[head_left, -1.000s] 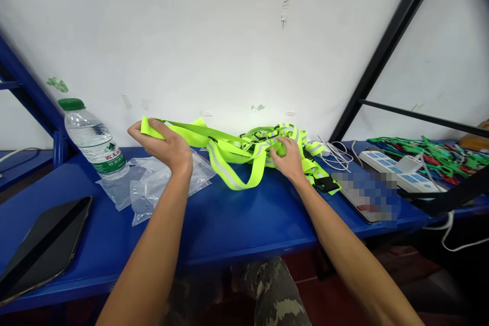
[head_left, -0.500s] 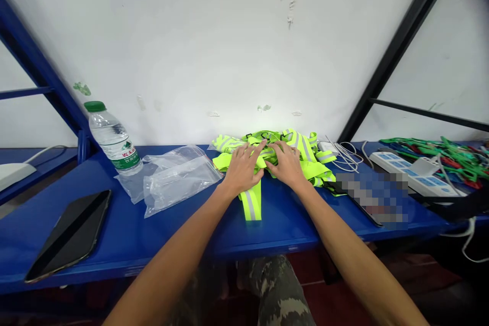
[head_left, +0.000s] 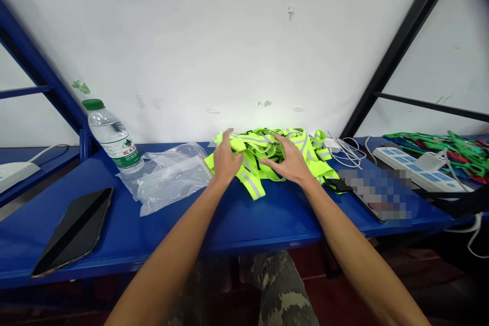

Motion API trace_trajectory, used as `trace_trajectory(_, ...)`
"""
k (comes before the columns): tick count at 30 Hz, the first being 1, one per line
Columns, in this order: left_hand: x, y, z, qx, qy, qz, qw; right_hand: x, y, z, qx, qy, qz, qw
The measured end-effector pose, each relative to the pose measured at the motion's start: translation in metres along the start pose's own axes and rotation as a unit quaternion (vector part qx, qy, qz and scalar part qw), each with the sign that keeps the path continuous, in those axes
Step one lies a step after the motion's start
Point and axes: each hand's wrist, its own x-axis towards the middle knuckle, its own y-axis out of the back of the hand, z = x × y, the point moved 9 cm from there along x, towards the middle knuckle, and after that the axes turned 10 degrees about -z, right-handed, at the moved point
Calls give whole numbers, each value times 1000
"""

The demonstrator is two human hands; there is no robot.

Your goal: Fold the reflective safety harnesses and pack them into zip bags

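At the left of the blue surface, near the front edge, a black tablet is laid flat. Towards the back edge, a water bottle stands upright, and clear plastic bags are spread just beside it. The bundle of reflective straps is heaped around the middle of the back edge, just right of the bags. The left hand is raised at the left of the heap with its fingers curled at a fold of webbing, though it is hard to tell from this view whether the fold is pinched. The right hand is open, its fingers spread over the heap. Further right lie white cables, a pixelated flat object, a power strip and green straps.

The webbing is judged to be light, soft and limp, prone to slithering and snagging in loops, so a single strap end is the best place to take hold. Compared with the earlier frame, the hands have been parted from their flat, side-by-side press, and the strap tail has been drawn closer to the heap
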Motion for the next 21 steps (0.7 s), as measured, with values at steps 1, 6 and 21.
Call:
trace_trajectory(1, 1, 12, -3, -27, 10, 43, 999, 0, -4, 2, -1, -2, -24, 1000)
trace_trajectory(6, 4, 59, -18, -144, 57, 233, 960, -1, -23, 14, 20, -27, -115, 993)
trace_trajectory(21, 58, 97, -23, -408, 95, 325, 848, 7, -6, 50, -22, -79, -5, 997)
